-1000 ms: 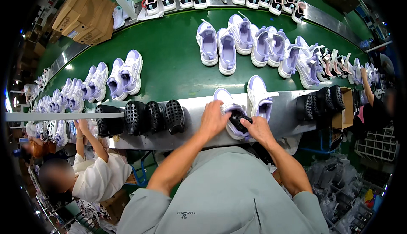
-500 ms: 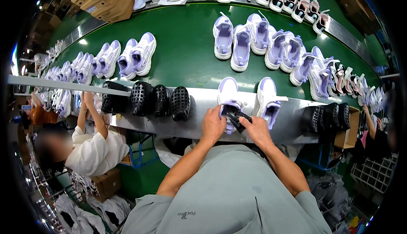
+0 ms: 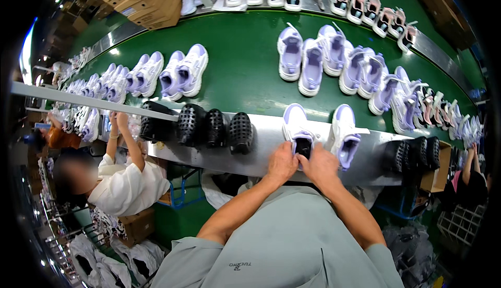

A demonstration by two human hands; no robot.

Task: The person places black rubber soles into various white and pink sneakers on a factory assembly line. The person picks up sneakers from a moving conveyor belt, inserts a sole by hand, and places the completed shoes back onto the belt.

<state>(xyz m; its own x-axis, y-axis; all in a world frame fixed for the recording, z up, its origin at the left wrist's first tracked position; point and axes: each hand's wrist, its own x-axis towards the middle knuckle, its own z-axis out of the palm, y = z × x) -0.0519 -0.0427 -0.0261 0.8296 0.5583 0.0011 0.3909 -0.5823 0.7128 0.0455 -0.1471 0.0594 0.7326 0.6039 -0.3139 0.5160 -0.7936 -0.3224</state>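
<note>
A white and purple sneaker [image 3: 296, 120] lies on the metal ledge in front of me, toe pointing away. A black insert [image 3: 302, 148] fills its opening. My left hand [image 3: 283, 163] is closed round the left side of the heel. My right hand [image 3: 320, 165], slightly blurred, grips the back right of the same heel, thumb by the opening; whether it also touches the insert is hidden. Just to the right stands a matching sneaker [image 3: 344, 136] with its tongue and lace pulled aside.
Several black perforated shoe forms [image 3: 214, 127] stand left on the ledge, more [image 3: 411, 154] at the right by an open carton [image 3: 437, 169]. Beyond, a green belt [image 3: 240, 69] carries many sneakers. A pale bar [image 3: 94, 100] crosses the left side. A co-worker in white [image 3: 130, 186] works there.
The black insert, held tilted at the shoe's opening before, now sits down inside it. My right hand has closed in to the heel beside my left. The whole view has shifted slightly.
</note>
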